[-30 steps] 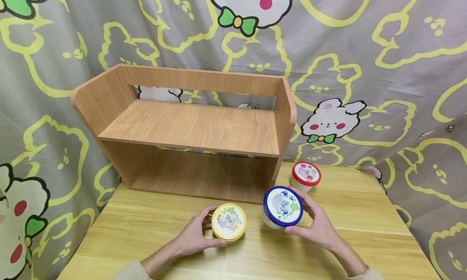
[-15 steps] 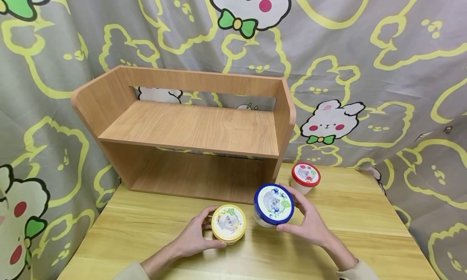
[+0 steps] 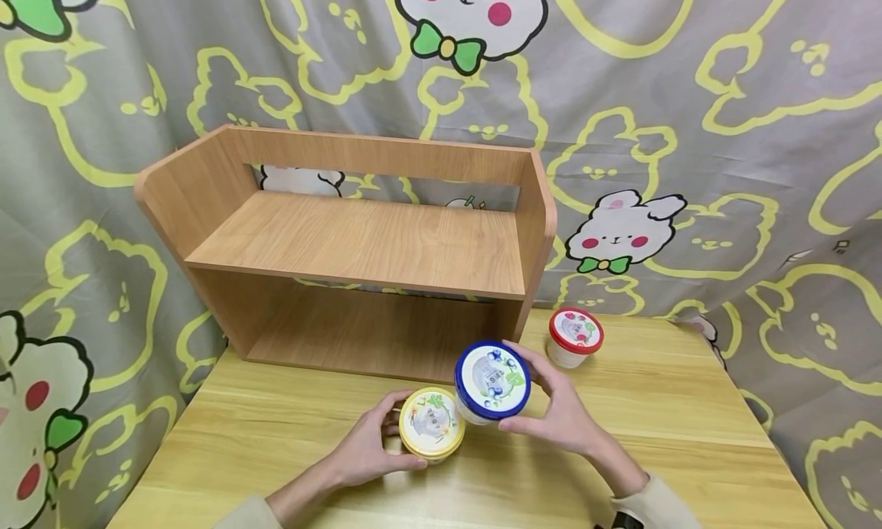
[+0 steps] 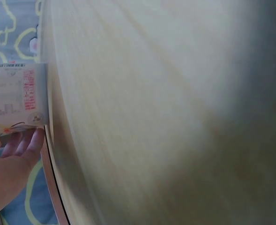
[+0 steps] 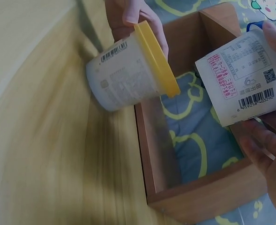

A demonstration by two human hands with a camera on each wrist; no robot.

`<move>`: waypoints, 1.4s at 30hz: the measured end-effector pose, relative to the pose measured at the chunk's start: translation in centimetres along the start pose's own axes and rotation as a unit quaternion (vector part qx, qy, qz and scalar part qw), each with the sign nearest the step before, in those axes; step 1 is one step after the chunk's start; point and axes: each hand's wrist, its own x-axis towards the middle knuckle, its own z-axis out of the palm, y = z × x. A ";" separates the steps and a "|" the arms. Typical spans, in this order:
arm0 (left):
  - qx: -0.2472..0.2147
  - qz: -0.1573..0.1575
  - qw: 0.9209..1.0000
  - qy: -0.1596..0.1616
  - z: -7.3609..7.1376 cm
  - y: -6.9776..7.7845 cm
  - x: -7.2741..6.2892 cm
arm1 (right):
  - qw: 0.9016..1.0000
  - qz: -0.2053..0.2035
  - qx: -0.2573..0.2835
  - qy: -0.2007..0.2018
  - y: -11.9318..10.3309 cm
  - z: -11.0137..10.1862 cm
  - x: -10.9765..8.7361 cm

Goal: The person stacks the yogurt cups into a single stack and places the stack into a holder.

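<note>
My left hand [image 3: 365, 446] grips a white tub with a yellow lid [image 3: 432, 422] from its left side, low over the table in front of the shelf. In the left wrist view the printed wall of this yellow-lidded tub [image 4: 13, 96] faces the camera. My right hand [image 3: 554, 410] holds a larger-looking tub with a blue lid [image 3: 493, 380], printed with blueberries. It is tilted and raised, close by the yellow lid and overlapping it from above. The right wrist view shows the blue-lidded tub [image 5: 243, 77] off the table, with a gap between both tubs.
A two-tier wooden shelf [image 3: 365, 238] stands at the back left of the wooden table [image 3: 661, 437]. Right of it sits a red-lidded tub [image 3: 575, 337]. A grey patterned curtain [image 3: 620, 70] hangs behind and at both sides.
My right hand has carried the blue-lidded tub leftward, up to the yellow-lidded one. The left hand and its tub have stayed in place.
</note>
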 end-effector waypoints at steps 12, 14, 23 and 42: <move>-0.010 0.007 1.000 -0.002 0.0 -0.1 0.0 | 1.000 0.012 0.000 -0.026 -0.2 1.9 1.9; -0.010 0.008 1.000 -0.002 0.0 -0.1 0.1 | 0.999 0.014 0.005 -0.033 -0.2 2.1 2.1; -0.006 0.005 1.000 -0.002 0.0 0.0 0.0 | 0.998 0.033 0.024 -0.048 0.0 3.3 2.6; -0.002 0.011 1.000 -0.002 0.0 -0.3 0.1 | 0.998 0.017 0.024 -0.061 0.3 4.7 2.5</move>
